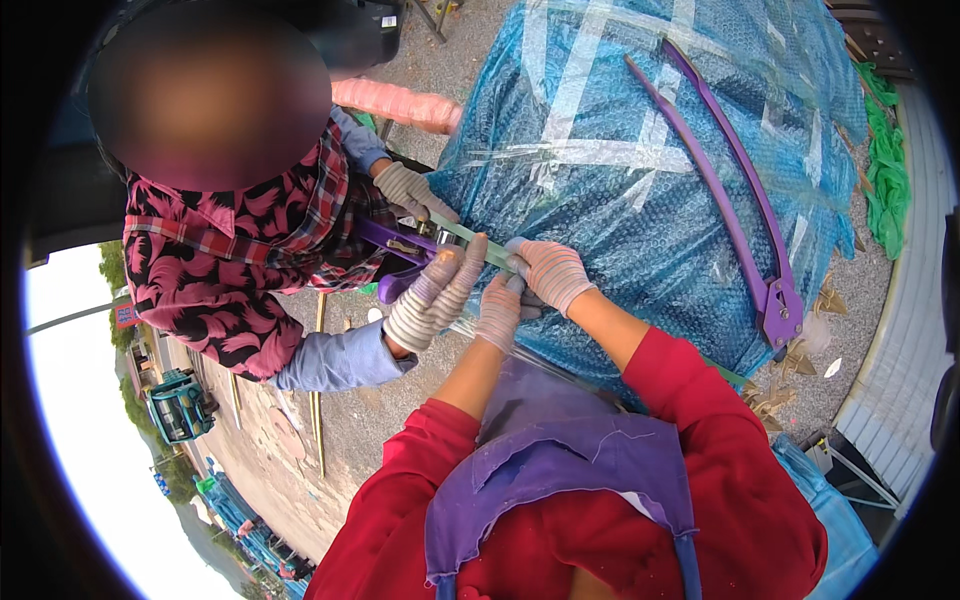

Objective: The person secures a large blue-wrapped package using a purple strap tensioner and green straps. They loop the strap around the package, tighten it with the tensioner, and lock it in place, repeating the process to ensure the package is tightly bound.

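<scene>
A pale green packing strap (pixel 491 252) runs along the near edge of a large bundle in blue bubble wrap (pixel 600 240). My right hand (pixel 556 273), in a striped work glove, is closed around the strap. Just below it my left hand (pixel 498 312), gloved alike, is also closed at the strap, close against the right. The fingertips of both partly cover each other. To the left, a co-worker's gloved hands (pixel 425 300) are at a purple strapping tool (pixel 385 238), through which the strap seems to pass; its detail is hard to make out.
A long-handled purple crimping tool (pixel 782 306) lies on the bundle's right side. The co-worker in a patterned jacket (pixel 220 260) stands close at left. A pink wrapped roll (pixel 398 104) lies behind the bundle. Green plastic (pixel 886 170) lies along the right edge.
</scene>
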A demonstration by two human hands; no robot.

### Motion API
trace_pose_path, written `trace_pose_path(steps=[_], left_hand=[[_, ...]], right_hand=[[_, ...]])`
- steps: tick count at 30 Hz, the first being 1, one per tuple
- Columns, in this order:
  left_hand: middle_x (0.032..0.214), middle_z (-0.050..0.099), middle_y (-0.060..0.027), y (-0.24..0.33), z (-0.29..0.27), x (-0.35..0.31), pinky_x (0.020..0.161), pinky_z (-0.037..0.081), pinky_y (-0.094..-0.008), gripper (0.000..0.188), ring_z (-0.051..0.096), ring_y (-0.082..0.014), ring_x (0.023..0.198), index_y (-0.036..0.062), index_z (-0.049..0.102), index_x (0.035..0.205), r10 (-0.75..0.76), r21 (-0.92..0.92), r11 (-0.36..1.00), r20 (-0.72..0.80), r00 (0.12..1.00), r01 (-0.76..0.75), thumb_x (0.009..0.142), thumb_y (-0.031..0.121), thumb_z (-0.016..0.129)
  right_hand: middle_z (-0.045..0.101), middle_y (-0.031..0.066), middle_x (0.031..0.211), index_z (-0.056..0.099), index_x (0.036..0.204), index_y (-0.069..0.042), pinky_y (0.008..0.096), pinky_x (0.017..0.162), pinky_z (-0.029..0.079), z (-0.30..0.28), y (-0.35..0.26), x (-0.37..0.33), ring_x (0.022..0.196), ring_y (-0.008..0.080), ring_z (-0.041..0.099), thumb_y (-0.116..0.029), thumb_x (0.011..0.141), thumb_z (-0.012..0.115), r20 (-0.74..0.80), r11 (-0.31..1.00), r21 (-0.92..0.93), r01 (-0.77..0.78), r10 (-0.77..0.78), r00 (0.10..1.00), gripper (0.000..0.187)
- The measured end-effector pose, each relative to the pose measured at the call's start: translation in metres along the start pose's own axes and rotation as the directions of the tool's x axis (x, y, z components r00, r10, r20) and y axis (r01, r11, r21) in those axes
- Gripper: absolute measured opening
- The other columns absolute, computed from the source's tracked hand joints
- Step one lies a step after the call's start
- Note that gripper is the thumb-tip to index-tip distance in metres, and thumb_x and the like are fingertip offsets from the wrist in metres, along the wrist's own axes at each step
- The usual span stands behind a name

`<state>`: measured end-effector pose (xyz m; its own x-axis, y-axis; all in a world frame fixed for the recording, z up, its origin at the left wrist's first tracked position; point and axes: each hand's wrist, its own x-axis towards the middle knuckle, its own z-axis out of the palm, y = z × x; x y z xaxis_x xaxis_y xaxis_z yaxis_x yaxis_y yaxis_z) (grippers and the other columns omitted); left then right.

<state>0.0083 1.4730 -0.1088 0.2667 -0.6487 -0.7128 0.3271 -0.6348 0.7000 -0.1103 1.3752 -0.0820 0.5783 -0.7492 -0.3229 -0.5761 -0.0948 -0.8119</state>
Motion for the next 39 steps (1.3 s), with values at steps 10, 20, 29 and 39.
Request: trace_pose_path(steps=[10,20,29,39], left_hand=[[0.082,0.067,-0.0053,0.027,0.01,-0.016,0.05,0.056,-0.0301,0.024,0.066,-0.0167,0.064,0.0085,0.059,0.105,0.02,0.143,0.989,0.014,1.0,-0.022,0.094,0.03,0.06],[0.077,0.066,-0.0059,0.026,0.0,-0.018,0.048,0.056,-0.0307,0.027,0.065,-0.018,0.06,0.0077,0.062,0.096,0.035,0.155,0.987,0.05,0.998,-0.042,0.093,0.034,0.062],[0.073,0.06,-0.0044,0.022,-0.002,-0.016,0.04,0.051,-0.0288,0.028,0.062,-0.0168,0.056,0.006,0.057,0.091,0.037,0.131,0.99,0.102,0.994,-0.05,0.097,0.033,0.054],[0.081,0.067,-0.0092,-0.009,-0.01,-0.012,0.044,0.051,-0.0271,0.021,0.063,-0.0182,0.053,0.0029,0.054,0.114,0.133,0.181,0.974,0.03,0.991,-0.137,0.099,0.013,0.045]], right_hand=[[0.068,0.0191,0.095,0.063,0.105,-0.009,0.0466,0.077,0.051,0.009,-0.021,0.023,0.09,0.0388,0.064,-0.029,0.09,0.058,-0.049,0.988,-0.034,-0.149,0.147,0.988,0.025],[0.067,0.0209,0.096,0.06,0.105,-0.008,0.0483,0.078,0.051,0.017,-0.025,0.027,0.092,0.0414,0.063,-0.024,0.09,0.057,0.039,0.996,-0.033,-0.089,0.09,0.995,0.022],[0.066,0.0222,0.097,0.058,0.107,-0.005,0.0471,0.08,0.049,0.013,-0.024,0.027,0.094,0.0424,0.062,-0.022,0.091,0.054,0.14,0.997,0.007,-0.08,0.078,0.987,0.023],[0.067,0.0202,0.096,0.06,0.113,-0.006,0.0445,0.08,0.049,0.008,-0.029,0.025,0.091,0.0377,0.065,-0.024,0.094,0.057,0.205,0.989,0.084,-0.123,0.104,0.973,0.026]])
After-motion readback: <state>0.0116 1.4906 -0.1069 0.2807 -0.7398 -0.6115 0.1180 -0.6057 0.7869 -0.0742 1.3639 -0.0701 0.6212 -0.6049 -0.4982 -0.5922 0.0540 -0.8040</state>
